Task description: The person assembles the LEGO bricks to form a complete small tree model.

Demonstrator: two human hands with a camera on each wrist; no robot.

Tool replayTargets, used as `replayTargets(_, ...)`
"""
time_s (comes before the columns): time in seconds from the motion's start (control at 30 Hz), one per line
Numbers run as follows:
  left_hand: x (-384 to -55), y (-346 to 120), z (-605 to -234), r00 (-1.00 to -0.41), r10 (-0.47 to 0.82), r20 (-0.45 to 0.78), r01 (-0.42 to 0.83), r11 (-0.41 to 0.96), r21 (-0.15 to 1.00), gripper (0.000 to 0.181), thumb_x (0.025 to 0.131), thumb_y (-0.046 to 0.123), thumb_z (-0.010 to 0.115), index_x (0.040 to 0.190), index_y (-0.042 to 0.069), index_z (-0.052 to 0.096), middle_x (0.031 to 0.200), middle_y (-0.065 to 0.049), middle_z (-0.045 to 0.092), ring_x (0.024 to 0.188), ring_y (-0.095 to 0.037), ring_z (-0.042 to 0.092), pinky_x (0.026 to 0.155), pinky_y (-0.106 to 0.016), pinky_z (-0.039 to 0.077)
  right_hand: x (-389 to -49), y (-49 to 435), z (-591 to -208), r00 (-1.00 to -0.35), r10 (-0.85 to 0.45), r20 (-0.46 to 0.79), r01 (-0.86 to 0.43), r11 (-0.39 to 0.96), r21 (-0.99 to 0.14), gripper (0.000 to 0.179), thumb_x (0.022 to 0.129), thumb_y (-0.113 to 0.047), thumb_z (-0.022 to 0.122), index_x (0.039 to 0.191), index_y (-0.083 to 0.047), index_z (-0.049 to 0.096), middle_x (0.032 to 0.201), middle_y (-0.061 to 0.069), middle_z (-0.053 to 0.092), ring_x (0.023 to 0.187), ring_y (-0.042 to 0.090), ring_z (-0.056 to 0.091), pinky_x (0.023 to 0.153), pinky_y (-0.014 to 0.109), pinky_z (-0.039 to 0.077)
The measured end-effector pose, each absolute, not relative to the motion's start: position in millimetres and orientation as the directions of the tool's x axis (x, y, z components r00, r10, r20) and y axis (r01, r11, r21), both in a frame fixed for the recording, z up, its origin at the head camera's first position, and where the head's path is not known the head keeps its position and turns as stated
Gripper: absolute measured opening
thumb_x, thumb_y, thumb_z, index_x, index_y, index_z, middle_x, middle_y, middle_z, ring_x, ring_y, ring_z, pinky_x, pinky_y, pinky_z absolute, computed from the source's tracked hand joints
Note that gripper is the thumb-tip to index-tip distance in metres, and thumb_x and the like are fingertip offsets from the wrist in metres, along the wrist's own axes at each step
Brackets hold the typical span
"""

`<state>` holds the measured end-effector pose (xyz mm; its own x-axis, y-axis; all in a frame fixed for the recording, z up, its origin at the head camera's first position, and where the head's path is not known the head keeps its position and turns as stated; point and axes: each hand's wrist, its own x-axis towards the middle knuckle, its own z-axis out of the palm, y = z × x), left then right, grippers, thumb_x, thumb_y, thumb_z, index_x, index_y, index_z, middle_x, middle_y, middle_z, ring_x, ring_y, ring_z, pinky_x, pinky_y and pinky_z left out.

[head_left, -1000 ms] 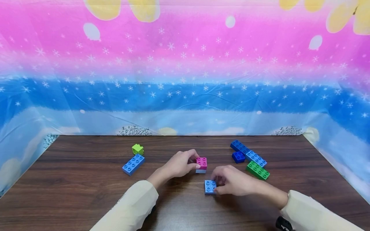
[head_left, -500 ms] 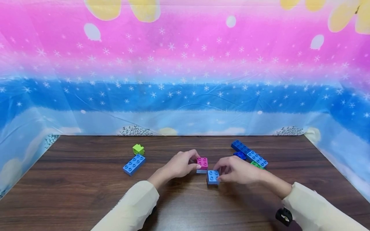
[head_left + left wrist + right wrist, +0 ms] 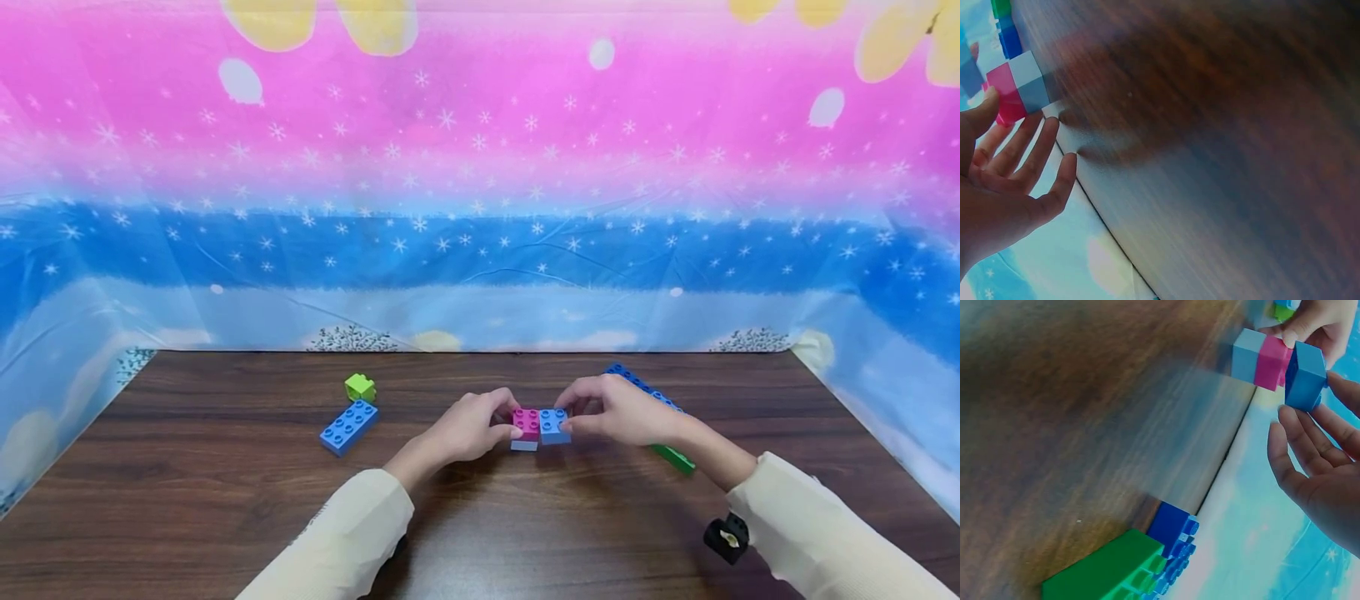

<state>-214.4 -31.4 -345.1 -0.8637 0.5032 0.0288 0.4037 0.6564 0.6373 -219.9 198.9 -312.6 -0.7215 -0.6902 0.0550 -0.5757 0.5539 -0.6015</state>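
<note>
Centre of the head view: left hand (image 3: 472,429) is pinching a magenta brick (image 3: 526,423), studded 2x2 plastic, which is sitting on a pale grey-blue brick (image 3: 523,445) resting on the table (image 3: 225,500). Right hand (image 3: 622,410) is holding a light blue brick (image 3: 554,426), same glossy 2x2 shape, fingers curled round it, its side touching the magenta one at 3 o'clock. At 9 o'clock, well apart, a long blue brick (image 3: 348,427) is lying flat with a small lime brick (image 3: 360,387) just behind it. At 3 o'clock a green brick (image 3: 675,458) and dark blue bricks (image 3: 626,377) are poking out from behind the right hand. Table is dark wood-grain, matte. Thin crinkled plastic sheet (image 3: 480,167), pink over blue with snowflakes, is walling the table on three sides.

Left wrist view: magenta brick (image 3: 1005,94) with the grey-blue brick (image 3: 1032,84) is sitting at 10 o'clock, thumb (image 3: 979,115) touching magenta, other fingers lying straight. Wood is motion-blurred.

Right wrist view: light blue brick (image 3: 1305,376) is sitting between fingertips at 1 o'clock, against the magenta brick (image 3: 1270,364). Green brick (image 3: 1107,569) and a dark blue one (image 3: 1172,532) are lying at 6 o'clock.
</note>
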Motion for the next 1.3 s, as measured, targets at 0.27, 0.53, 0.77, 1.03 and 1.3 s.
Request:
replayTargets(0.27, -215, -32, -345, -0.857, 0.514, 0.032, 0.411, 0.645, 0.644, 0.016, 0.089, 0.018, 0.06, 0.102, 0.009, 0.056, 0.098, -0.007, 0.063, 0.087, -0.016, 0.057, 0.079, -0.035, 0.046, -223, 188, -314, -0.762, -0.641, 0.097, -0.545, 0.552, -0.631, 0.026, 0.088, -0.018, 0.062, 0.109, -0.002, 0.062, 0.089, 0.0, 0.062, 0.074, 0.012, 0.058, 0.065, 0.027, 0.048)
replayTargets(0.53, -215, -31, -347, -0.849, 0.525, 0.049, 0.423, 0.622, 0.659, 0.018, 0.089, 0.017, 0.061, 0.102, 0.007, 0.055, 0.096, -0.006, 0.063, 0.09, -0.018, 0.059, 0.08, -0.035, 0.047, -224, 177, -322, -0.788, -0.605, 0.111, -0.522, 0.562, -0.641, 0.024, 0.088, -0.018, 0.062, 0.108, -0.005, 0.063, 0.09, 0.001, 0.062, 0.078, 0.013, 0.058, 0.067, 0.027, 0.049)
replayTargets(0.77, -215, -33, -348, -0.846, 0.529, 0.065, 0.439, 0.623, 0.647, 0.02, 0.089, 0.017, 0.06, 0.105, 0.006, 0.055, 0.097, -0.006, 0.062, 0.087, -0.016, 0.058, 0.078, -0.034, 0.047, -222, 174, -323, -0.814, -0.574, 0.09, -0.483, 0.583, -0.654, 0.024, 0.088, -0.018, 0.062, 0.109, -0.006, 0.062, 0.091, 0.001, 0.062, 0.079, 0.014, 0.059, 0.068, 0.027, 0.049)
replayTargets(1.03, -214, -33, -346, -0.847, 0.53, 0.04, 0.429, 0.636, 0.641, 0.027, 0.089, 0.019, 0.06, 0.112, 0.006, 0.055, 0.1, -0.007, 0.062, 0.09, -0.016, 0.059, 0.082, -0.033, 0.047, -222, 173, -325, -0.812, -0.577, 0.088, -0.491, 0.593, -0.638, 0.022, 0.089, -0.016, 0.061, 0.109, -0.007, 0.062, 0.091, 0.0, 0.062, 0.079, 0.013, 0.059, 0.069, 0.026, 0.049)
replayTargets(1.3, -217, -35, -341, -0.835, 0.55, 0.031, 0.436, 0.625, 0.647, 0.032, 0.088, 0.021, 0.062, 0.113, 0.002, 0.054, 0.096, -0.006, 0.062, 0.086, -0.015, 0.058, 0.077, -0.032, 0.047, -222, 172, -323, -0.811, -0.578, 0.086, -0.495, 0.601, -0.627, 0.022, 0.089, -0.016, 0.061, 0.109, -0.008, 0.062, 0.092, -0.001, 0.062, 0.08, 0.013, 0.058, 0.07, 0.026, 0.048)
